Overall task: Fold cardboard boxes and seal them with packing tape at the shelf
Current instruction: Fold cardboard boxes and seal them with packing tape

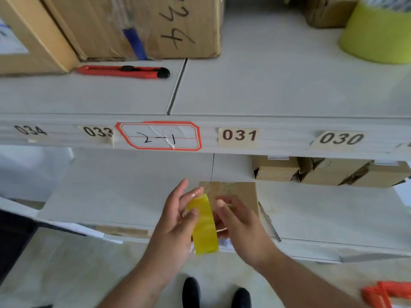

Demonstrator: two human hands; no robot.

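A roll of yellowish packing tape (204, 227) stands on edge between my hands, over the front of the lower shelf. My left hand (175, 227) grips the roll, thumb on its outer face and fingers spread behind it. My right hand (240, 227) is blurred; its fingers curl at the roll's far side, where a clear strip of tape (205, 188) runs up onto a small cardboard box (235, 192). The box lies on the lower shelf (124, 192) just behind my hands, partly hidden by them.
A red utility knife (123, 71) lies on the upper shelf before a large carton marked 34 (133, 25). A lime-green tub (378, 34) stands at the upper right. Several small folded boxes (329, 171) sit at the back of the lower shelf. Orange items (387, 293) lie on the floor.
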